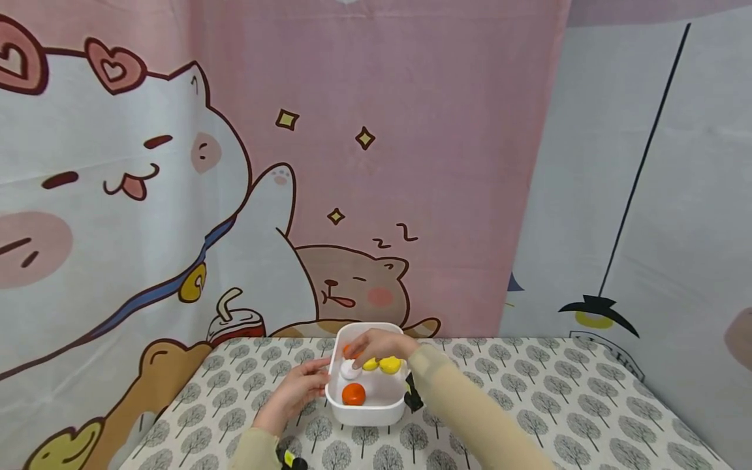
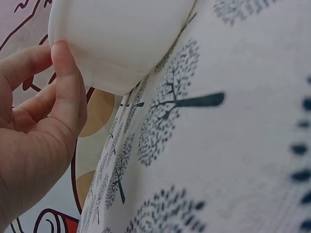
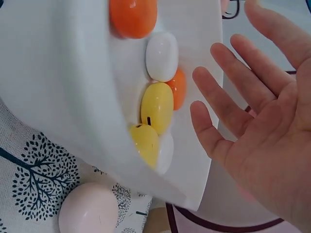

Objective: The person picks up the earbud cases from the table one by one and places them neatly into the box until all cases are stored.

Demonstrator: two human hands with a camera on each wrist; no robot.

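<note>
1. A table (image 1: 517,405) with a tree-print cloth carries the things; a curtain (image 1: 435,170) with cartoon animals hangs behind its far edge.
2. A white bin (image 1: 364,418) stands near the table's far edge, closer to the far left corner than to the far right one.
3. A pale pink ball (image 3: 88,208) lies on the cloth beside the bin's right side; in the head view the right sleeve (image 1: 464,398) hides that spot.
4. The right hand (image 1: 378,346) covers part of the bin's far end. It is over the bin with its fingers apart and loosely bent, holding nothing; the right wrist view shows its palm clear of the contents.
5. The left hand (image 1: 296,388) is at the bin's left side, bent fingers and thumb pinching the rim.
6. The bin is upright, smooth and deep, with rounded corners.
7. Inside, a glossy white egg (image 1: 350,370) lies toward the left wall, below the right hand's fingertips.
8. An orange ball (image 1: 354,394) sits apart, toward the near left corner of the bin; a second orange piece (image 3: 178,90) is partly hidden beyond the egg.
9. Two yellow fruits (image 3: 157,108), dark marks on them, lie together to the egg's right, with another white piece (image 3: 166,154) partly behind them.
</note>
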